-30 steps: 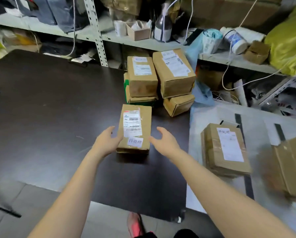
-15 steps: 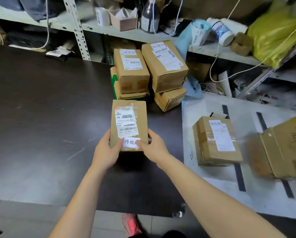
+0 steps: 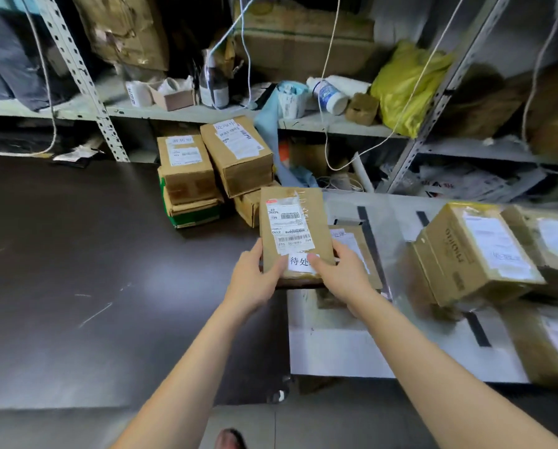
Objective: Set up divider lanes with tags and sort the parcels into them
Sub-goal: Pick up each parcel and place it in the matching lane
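Held a flat brown parcel (image 3: 290, 222) in both hands, label side up. Clasped its near left edge with the left hand (image 3: 255, 283), thumb on top, fingers out of sight beneath. Clasped the near right corner with the right hand (image 3: 342, 277), thumb laid across a white tag (image 3: 298, 264) with printed characters. Held the parcel raised over the border between the dark table (image 3: 77, 254) and the white sheet (image 3: 336, 345), partly covering a second parcel (image 3: 357, 244) lying on the sheet beside a black tape strip (image 3: 370, 234). Noted a stack of parcels (image 3: 213, 170) at the back of the table, in front of the shelf (image 3: 180, 113). Noted a bigger box (image 3: 472, 254), blurred, further right on the sheet.
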A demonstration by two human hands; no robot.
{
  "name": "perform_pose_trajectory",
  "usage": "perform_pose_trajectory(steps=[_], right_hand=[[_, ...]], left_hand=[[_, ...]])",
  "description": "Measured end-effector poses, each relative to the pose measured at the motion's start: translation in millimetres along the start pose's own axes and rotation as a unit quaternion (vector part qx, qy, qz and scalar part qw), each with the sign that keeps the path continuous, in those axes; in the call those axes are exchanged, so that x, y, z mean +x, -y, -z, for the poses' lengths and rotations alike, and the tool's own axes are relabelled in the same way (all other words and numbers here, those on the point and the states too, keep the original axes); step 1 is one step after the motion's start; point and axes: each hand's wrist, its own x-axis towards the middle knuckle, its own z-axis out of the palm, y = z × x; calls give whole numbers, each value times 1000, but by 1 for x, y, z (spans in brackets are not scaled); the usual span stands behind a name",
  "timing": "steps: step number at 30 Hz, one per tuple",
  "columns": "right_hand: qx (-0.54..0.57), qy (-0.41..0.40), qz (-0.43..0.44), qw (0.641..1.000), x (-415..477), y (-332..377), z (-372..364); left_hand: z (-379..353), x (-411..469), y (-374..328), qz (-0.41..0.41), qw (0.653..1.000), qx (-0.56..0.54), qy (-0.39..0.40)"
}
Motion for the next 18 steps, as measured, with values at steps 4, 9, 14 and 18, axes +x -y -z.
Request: perform_pose_trajectory(steps=[4, 9, 14, 18], right_hand=[[-25, -21, -20, 999, 5, -28, 56], [-26, -5, -39, 999, 16, -67, 81], [-24, -4, -39, 999, 22, -89, 86], [-41, 14, -25, 999, 29, -87, 94]], left_hand=[[-63, 7, -19, 11, 999, -9, 37], [-113, 5, -18, 45, 998, -23, 47], [-136, 4, -18, 62, 998, -11, 31], [-126, 4, -19, 100, 991, 64, 56]])
